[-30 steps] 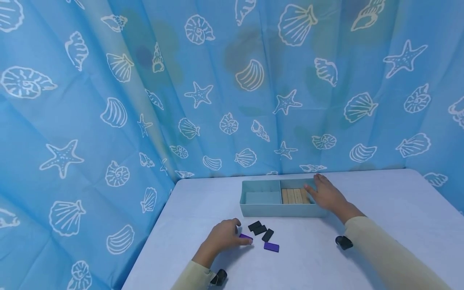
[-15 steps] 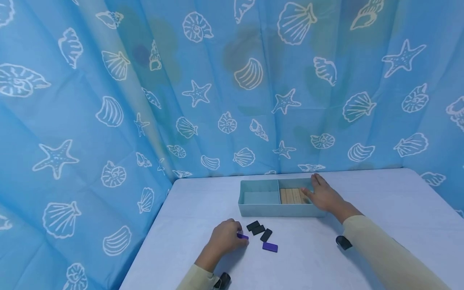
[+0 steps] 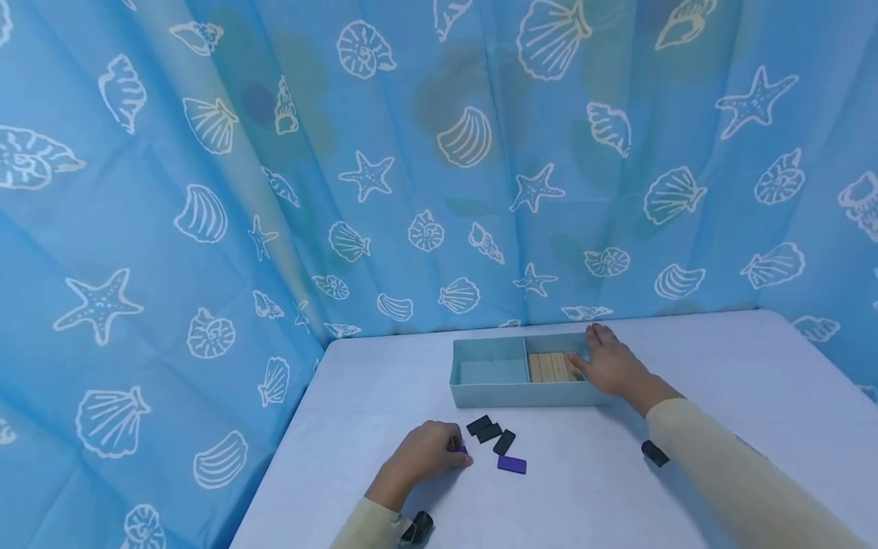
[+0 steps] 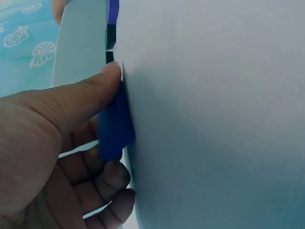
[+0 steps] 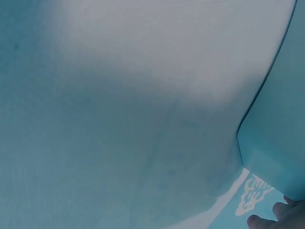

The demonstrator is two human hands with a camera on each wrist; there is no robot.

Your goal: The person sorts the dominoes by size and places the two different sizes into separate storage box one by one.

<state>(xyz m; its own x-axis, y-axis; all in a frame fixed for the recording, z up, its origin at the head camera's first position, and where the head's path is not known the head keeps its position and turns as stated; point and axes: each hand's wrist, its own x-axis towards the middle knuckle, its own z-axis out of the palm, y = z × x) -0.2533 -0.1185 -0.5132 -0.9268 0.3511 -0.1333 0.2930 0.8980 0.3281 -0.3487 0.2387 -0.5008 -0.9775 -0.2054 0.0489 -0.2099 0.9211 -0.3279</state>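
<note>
My left hand [image 3: 424,450] pinches a purple domino-like block [image 4: 116,126] between thumb and fingers, close to the white tabletop. Just right of it lie three black blocks [image 3: 504,442] and another purple block [image 3: 511,464]. Behind them stands a pale blue-green box [image 3: 524,395] with two compartments. Light wooden blocks [image 3: 549,367] stand in a row in its right compartment. My right hand [image 3: 613,364] rests over the box's right end, thumb reaching inside near the wooden blocks, the other fingers extended along the far corner. In the right wrist view only some fingertips [image 5: 267,222] show past the box's corner.
White cloth [image 3: 384,374] covers the table. A blue curtain [image 3: 411,152] with shell prints hangs at the back and on the left. Black wrist devices sit below both sleeves. Nothing is seen in the box's left compartment [image 3: 490,371].
The left thumb and fingers have closed on the purple block, now largely hidden by the hand. The right hand stays at the box. The head view has shifted slightly.
</note>
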